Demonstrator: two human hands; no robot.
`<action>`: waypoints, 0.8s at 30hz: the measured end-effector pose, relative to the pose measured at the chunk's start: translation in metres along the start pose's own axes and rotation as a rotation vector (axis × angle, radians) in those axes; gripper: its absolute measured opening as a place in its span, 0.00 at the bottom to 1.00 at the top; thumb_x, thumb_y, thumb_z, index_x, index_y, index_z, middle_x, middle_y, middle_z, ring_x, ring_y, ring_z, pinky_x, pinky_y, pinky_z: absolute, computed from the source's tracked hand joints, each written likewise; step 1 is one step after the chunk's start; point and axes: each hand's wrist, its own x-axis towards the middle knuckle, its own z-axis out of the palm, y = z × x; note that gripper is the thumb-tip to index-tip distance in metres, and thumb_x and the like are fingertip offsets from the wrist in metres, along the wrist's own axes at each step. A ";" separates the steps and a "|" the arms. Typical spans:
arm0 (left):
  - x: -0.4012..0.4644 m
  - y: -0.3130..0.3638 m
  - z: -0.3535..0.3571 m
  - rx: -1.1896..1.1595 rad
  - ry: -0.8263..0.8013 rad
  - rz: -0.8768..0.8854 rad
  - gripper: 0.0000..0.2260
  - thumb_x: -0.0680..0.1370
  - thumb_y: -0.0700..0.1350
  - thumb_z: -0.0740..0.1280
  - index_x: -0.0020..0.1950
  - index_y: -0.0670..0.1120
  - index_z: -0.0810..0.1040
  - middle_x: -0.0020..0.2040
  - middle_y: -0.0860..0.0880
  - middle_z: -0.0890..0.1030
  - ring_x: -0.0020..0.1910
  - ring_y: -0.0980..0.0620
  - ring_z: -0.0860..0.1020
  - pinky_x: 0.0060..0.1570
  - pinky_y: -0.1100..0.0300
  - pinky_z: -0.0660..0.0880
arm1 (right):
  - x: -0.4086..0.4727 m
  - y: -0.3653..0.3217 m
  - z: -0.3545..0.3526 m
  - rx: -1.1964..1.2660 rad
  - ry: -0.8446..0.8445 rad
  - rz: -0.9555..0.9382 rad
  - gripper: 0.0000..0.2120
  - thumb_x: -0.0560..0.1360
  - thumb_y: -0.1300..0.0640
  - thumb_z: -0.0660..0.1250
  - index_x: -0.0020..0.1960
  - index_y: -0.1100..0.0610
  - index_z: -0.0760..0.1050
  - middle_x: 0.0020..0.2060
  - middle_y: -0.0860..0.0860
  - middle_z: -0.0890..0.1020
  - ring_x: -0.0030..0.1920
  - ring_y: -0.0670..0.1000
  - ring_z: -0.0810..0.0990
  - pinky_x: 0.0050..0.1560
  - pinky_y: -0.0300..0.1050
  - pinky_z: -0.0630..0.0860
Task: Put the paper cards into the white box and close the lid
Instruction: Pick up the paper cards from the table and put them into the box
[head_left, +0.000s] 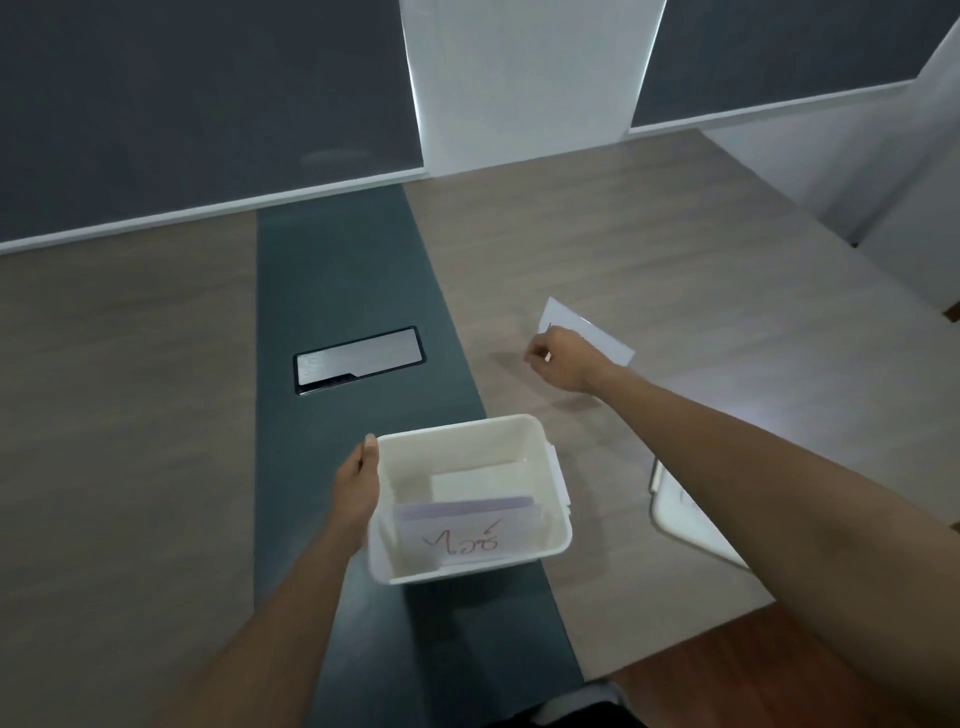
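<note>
head view: left hand grips the white box rim (lid off), right hand pinches a paper card.

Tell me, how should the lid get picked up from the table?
Probably by the lid's left short edge, coming from the white box's side. It lies flat on the table beneath the right forearm, and a small tab seems to stick out there. The rest is hidden.
</note>
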 end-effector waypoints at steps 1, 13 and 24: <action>-0.001 0.000 0.000 0.002 0.000 0.012 0.17 0.84 0.56 0.56 0.49 0.46 0.77 0.45 0.52 0.76 0.45 0.54 0.73 0.45 0.62 0.69 | 0.005 0.006 -0.001 -0.025 0.030 0.010 0.11 0.77 0.57 0.62 0.53 0.58 0.81 0.54 0.57 0.80 0.57 0.59 0.78 0.60 0.52 0.74; 0.004 -0.007 0.007 0.041 0.021 0.011 0.21 0.83 0.60 0.55 0.53 0.47 0.79 0.49 0.51 0.81 0.48 0.53 0.77 0.51 0.59 0.73 | 0.043 0.090 -0.012 -0.245 -0.021 0.461 0.24 0.78 0.56 0.65 0.70 0.62 0.63 0.68 0.62 0.69 0.68 0.63 0.69 0.66 0.55 0.67; 0.001 -0.005 0.007 0.045 0.026 -0.009 0.13 0.83 0.59 0.55 0.49 0.58 0.77 0.49 0.60 0.79 0.51 0.59 0.76 0.57 0.59 0.69 | 0.040 0.080 0.000 -0.147 0.118 0.427 0.13 0.76 0.65 0.64 0.59 0.60 0.68 0.55 0.59 0.80 0.54 0.62 0.80 0.46 0.52 0.76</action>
